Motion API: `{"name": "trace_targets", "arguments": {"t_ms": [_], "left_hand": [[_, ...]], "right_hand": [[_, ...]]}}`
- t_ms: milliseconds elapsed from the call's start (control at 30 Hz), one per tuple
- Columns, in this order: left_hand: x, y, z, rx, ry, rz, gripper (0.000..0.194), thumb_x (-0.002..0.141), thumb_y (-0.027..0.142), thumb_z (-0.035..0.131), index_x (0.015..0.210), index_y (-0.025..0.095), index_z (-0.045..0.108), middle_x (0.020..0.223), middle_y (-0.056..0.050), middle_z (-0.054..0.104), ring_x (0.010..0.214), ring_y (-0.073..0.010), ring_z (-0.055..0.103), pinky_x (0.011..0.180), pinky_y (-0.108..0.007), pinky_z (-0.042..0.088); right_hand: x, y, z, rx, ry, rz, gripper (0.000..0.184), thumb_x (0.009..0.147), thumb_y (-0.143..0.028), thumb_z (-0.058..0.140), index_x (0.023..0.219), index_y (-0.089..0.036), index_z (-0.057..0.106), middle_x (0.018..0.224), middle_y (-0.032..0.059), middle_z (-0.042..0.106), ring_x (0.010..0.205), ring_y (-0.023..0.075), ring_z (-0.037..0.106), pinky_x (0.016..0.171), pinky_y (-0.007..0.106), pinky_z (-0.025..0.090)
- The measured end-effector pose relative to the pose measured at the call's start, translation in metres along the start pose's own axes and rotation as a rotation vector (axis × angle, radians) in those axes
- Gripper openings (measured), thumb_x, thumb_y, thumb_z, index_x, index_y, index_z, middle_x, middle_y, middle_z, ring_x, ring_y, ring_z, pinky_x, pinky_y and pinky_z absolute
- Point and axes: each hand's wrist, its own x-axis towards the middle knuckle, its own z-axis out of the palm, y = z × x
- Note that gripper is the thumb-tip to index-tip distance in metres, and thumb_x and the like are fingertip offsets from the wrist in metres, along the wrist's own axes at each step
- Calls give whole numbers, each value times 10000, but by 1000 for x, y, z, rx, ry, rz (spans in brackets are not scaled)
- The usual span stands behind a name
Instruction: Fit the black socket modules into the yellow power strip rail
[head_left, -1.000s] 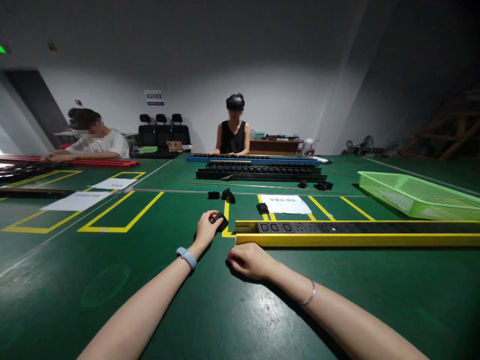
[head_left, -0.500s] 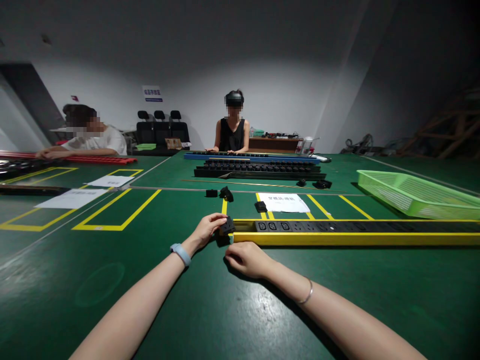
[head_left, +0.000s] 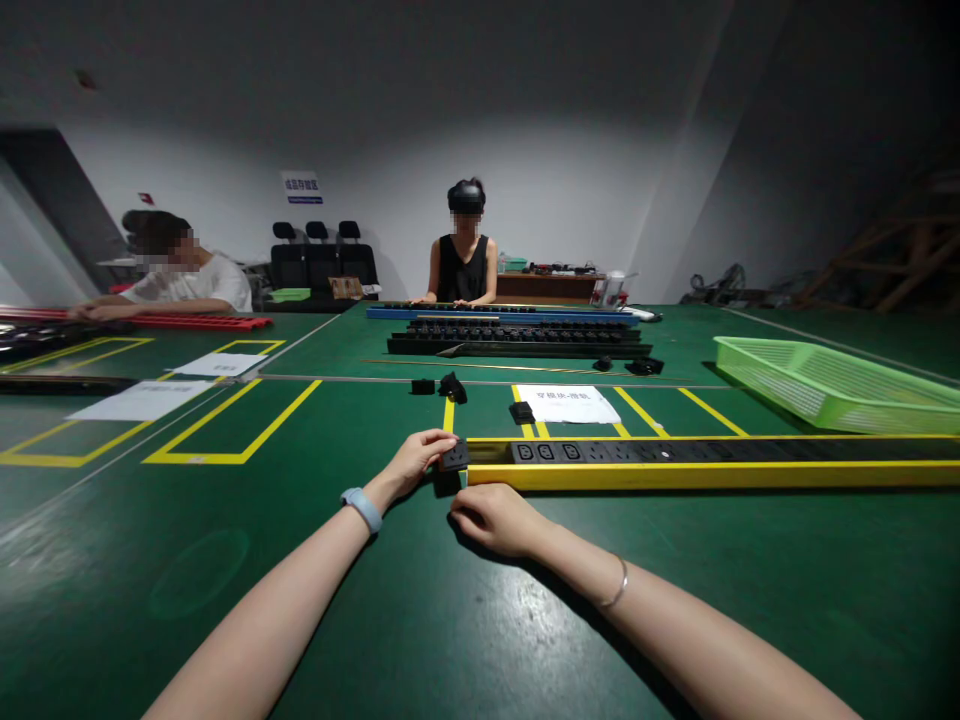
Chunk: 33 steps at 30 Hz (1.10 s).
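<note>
Pinched in my left hand (head_left: 417, 462) is a black socket module (head_left: 454, 456), held at the left end of a long yellow rail (head_left: 675, 479). A row of black sockets (head_left: 570, 452) lies inside the rail's channel, a short gap to the right of the held module. My right hand (head_left: 491, 518) rests in front of the rail's left end with its fingers curled in; whether anything is in them is hidden. Beyond the rail, loose black modules (head_left: 453, 388) lie on the green table (head_left: 360, 620), one of them (head_left: 523, 412) at the corner of a white paper sign (head_left: 574, 405).
A light green basket (head_left: 832, 390) stands at the right. Farther back lie black rails (head_left: 517, 345) and a blue rail (head_left: 495, 315), with a person (head_left: 465, 265) behind them. Another person (head_left: 202, 285) leans over a red rail (head_left: 202, 321) at the left. Yellow tape (head_left: 277, 430) marks the table.
The socket module in my left hand has turned from tilted to nearly level with the rail's end. My right hand has stayed in place.
</note>
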Motion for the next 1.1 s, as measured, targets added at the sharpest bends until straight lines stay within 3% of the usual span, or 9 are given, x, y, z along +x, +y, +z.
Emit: {"name": "trace_targets", "arguments": {"t_ms": [267,667,933,1100], "left_hand": [[0,0,0,38,-19,-10,326,675,361,757,907,139,704,932,-76,700,866,-170,639,782,-260,488],[-1,0,0,71,-19,-2,375,678,409,745,946,149,706,998,-85,698,933,-188,637,831,-279,482],[-4,2,0,92,-46,-2,337,743,301,585,1007,141,719,1037,-102,710,904,-201,644,760,-283,470],[-3,3,-1,95,-39,14,410,668,204,493,1011,158,714,1044,-91,705,937,-202,638,791,-290,478]], "right_hand": [[0,-1,-2,17,0,7,102,860,-198,535,832,-180,631,767,22,669,644,119,561,617,209,366],[0,-1,-1,27,6,4,101,858,-190,527,835,-183,625,759,18,663,637,119,559,613,207,369],[0,-1,-2,25,1,14,99,856,-192,532,834,-183,629,771,20,669,652,120,567,621,206,375],[1,-2,-2,19,-8,19,105,858,-196,533,838,-183,635,777,20,671,660,124,575,619,209,371]]}}
